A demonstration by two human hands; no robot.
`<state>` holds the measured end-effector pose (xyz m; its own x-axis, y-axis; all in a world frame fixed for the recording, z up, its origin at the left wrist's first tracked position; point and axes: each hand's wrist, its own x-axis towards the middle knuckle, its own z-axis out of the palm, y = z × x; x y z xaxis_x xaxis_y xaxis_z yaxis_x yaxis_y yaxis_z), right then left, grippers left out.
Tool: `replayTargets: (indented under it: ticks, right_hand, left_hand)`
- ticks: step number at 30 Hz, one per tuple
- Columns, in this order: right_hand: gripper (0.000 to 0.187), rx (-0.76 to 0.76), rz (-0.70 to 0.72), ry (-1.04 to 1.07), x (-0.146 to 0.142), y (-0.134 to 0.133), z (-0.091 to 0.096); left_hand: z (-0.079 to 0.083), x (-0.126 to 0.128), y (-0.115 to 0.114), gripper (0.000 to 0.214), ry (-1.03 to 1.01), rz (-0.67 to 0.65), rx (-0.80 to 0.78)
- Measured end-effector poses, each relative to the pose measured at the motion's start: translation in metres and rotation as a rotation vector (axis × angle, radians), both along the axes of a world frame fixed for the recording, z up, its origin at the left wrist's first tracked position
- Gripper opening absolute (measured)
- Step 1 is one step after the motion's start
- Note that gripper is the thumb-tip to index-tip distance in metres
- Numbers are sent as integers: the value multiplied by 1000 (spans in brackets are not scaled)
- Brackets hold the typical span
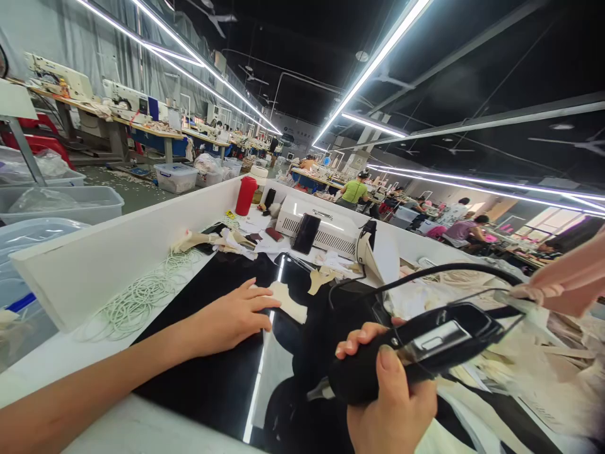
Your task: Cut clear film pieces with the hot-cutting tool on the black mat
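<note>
My left hand [231,318] lies flat with its fingers stretched out, the fingertips touching a small cream fabric piece [292,306]. That piece rests on a glossy black board [203,296] on the white table. My right hand [397,407] is wrapped round a black corded hand tool [357,372], held tilted over the right side of the board. Its metal tip [321,391] points down and left, apart from the cream piece. Whether the tip touches the board I cannot tell. A second cream scrap [320,279] lies farther back.
Pale green cord [146,293] is heaped along the white side wall [118,255]. At the back stand a red flask [246,197], a phone [306,233] and a white vented unit [326,224]. Fabric scraps [534,378] pile up at right. The tool's black cable [439,268] arches above them.
</note>
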<state>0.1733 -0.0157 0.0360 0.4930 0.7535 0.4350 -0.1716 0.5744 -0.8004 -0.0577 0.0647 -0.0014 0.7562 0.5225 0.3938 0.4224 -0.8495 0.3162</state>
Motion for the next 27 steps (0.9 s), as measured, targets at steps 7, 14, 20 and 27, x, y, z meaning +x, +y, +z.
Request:
replayTargets:
  ticks: [7, 14, 20, 27]
  right_hand:
    - [40, 17, -47, 47, -26, 3, 6]
    - [37, 39, -2, 14, -31, 11, -7]
    - [38, 24, -18, 2, -31, 13, -11]
    - [38, -5, -32, 5, -31, 10, -10]
  left_hand:
    - [2, 13, -22, 38, -48, -42, -272]
    - [-11, 16, -27, 63, -3, -149, -324]
    - [-12, 17, -27, 68, 19, -161, -342]
    - [-11, 18, -27, 67, 24, -171, -335]
